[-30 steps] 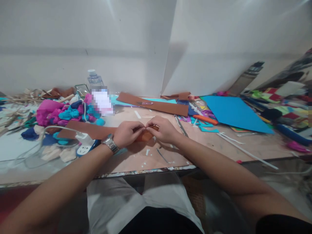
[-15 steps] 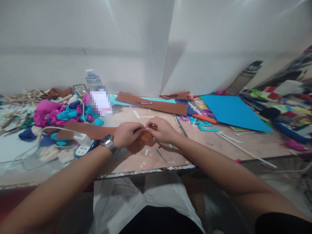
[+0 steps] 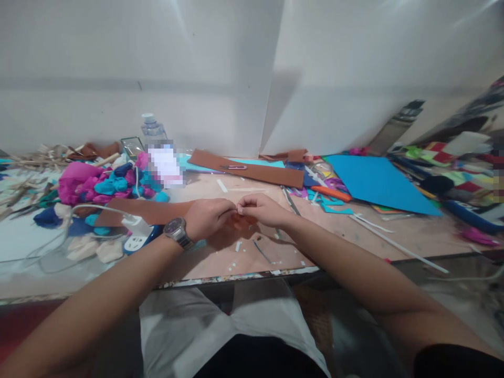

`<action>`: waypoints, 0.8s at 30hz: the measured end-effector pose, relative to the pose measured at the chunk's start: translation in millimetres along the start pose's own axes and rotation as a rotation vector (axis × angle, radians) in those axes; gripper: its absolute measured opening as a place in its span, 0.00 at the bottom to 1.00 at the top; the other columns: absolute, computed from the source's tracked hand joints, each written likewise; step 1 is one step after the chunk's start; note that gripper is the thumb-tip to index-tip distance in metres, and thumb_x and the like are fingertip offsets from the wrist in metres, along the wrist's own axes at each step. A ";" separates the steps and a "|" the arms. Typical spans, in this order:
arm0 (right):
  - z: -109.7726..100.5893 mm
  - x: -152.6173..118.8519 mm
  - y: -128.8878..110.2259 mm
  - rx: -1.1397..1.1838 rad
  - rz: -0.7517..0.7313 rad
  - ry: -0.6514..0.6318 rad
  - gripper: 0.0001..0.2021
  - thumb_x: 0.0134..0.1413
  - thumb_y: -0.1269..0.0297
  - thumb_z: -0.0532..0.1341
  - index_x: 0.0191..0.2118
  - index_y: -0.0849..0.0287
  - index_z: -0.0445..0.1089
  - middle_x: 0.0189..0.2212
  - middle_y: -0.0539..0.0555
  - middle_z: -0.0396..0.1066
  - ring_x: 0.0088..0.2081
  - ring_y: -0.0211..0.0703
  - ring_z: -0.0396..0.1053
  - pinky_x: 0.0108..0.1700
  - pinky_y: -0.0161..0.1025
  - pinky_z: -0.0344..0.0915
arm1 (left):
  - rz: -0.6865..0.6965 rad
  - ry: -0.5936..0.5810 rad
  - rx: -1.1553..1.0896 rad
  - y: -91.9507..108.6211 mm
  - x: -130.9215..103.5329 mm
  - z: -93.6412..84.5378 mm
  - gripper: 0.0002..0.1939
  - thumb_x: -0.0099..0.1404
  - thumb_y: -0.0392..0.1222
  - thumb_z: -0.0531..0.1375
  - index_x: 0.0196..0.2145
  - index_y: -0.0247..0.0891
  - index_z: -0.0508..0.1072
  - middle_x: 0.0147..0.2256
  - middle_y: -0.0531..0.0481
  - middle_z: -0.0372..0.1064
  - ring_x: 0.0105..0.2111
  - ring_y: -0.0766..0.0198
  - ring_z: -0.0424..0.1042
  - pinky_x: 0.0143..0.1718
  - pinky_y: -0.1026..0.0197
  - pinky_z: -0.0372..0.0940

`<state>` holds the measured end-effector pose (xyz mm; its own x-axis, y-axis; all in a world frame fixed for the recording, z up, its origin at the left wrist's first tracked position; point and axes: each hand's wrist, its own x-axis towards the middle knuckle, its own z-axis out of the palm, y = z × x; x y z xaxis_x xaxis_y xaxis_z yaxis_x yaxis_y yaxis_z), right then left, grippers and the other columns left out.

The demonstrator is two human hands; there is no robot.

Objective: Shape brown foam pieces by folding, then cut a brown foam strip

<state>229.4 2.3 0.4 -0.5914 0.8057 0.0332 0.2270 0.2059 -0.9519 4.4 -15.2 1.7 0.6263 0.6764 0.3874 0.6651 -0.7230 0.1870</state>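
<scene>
My left hand [image 3: 208, 216], below a wrist watch [image 3: 177, 231], is closed in a pinch over the table. Its fingertips meet those of my right hand [image 3: 262, 209], which is pinched too. Between and just beneath them a small orange-brown piece of sheet material [image 3: 241, 224] shows, mostly covered by the fingers. A long brown strip [image 3: 145, 211] runs out to the left from behind my left hand. Farther back lies another brown strip [image 3: 268, 174] with a pair of thread snips [image 3: 235, 167] on it.
Crumpled pink and blue material [image 3: 79, 184], a power strip [image 3: 136, 242] and a phone [image 3: 166, 165] lie left; a water bottle [image 3: 151, 127] stands behind. To the right are an orange-handled cutter [image 3: 331, 193], a blue sheet [image 3: 386, 184] and white strips [image 3: 401, 244]. Paper scraps dot the tabletop [image 3: 220, 262].
My right hand's fingers have shifted slightly and straightened over the left fingertips. The small orange-brown piece shows lower between the hands. The view has moved a little.
</scene>
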 end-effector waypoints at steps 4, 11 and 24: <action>-2.9 -2.0 -4.3 -0.179 -0.100 0.049 0.10 0.56 0.58 0.64 0.33 0.61 0.74 0.28 0.50 0.73 0.30 0.36 0.67 0.33 0.34 0.62 | -0.040 -0.021 -0.004 0.1 0.8 -0.6 0.15 0.75 0.47 0.53 0.40 0.41 0.78 0.36 0.48 0.79 0.35 0.60 0.74 0.35 0.61 0.58; -3.2 -1.6 -4.9 -0.277 -0.160 0.066 0.10 0.57 0.59 0.62 0.31 0.61 0.73 0.27 0.49 0.71 0.29 0.36 0.66 0.32 0.33 0.61 | -0.091 -0.038 -0.204 2.6 2.1 0.5 0.15 0.75 0.49 0.55 0.39 0.41 0.78 0.34 0.49 0.78 0.33 0.62 0.72 0.35 0.61 0.58; -9.4 -2.6 -9.2 -0.202 -0.086 0.063 0.15 0.60 0.54 0.62 0.35 0.62 0.77 0.29 0.52 0.75 0.31 0.38 0.68 0.35 0.35 0.62 | -0.128 -0.047 -0.397 4.9 0.5 -7.4 0.13 0.71 0.46 0.58 0.36 0.37 0.78 0.30 0.51 0.76 0.29 0.65 0.69 0.34 0.63 0.60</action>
<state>236.2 3.6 12.0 -0.5670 0.8123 0.1368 0.3318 0.3772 -0.8647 4.9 -19.4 9.5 0.5733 0.7631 0.2984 0.5359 -0.6247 0.5679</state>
